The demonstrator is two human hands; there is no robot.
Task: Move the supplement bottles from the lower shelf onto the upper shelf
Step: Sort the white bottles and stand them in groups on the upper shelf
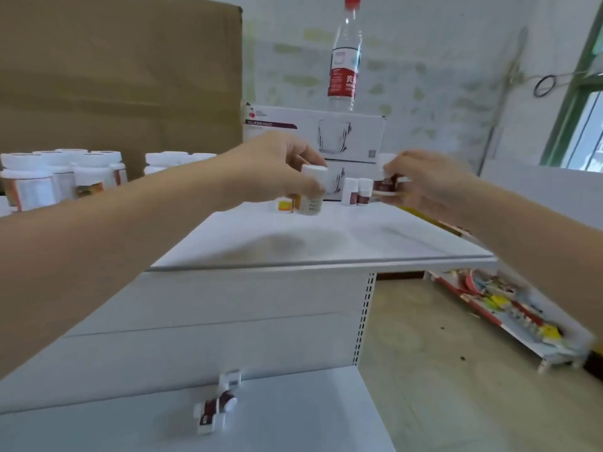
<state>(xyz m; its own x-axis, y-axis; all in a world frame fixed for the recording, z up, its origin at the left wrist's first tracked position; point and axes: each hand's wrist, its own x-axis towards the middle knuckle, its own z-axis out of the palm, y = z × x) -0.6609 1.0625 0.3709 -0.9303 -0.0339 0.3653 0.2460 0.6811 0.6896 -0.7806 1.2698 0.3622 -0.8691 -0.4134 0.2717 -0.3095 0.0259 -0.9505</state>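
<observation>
My left hand point(274, 164) grips a white-capped supplement bottle point(311, 190) at the back of the white upper shelf point(326, 243), beside a small bottle with an orange label point(284, 203). My right hand point(421, 181) holds a small dark-red-labelled bottle point(386, 185) just above the shelf. Two matching small bottles point(358, 190) stand between the hands. On the lower shelf point(293, 419) lie several small dark-red-labelled bottles point(217, 406), tipped over.
White glass-mug boxes point(326, 135) stand behind the bottles, with a clear water bottle point(346, 57) on top. Larger white jars point(62, 177) crowd the left, before a brown cardboard box point(120, 76). A low rack of colourful packets point(509, 308) lies on the floor at right.
</observation>
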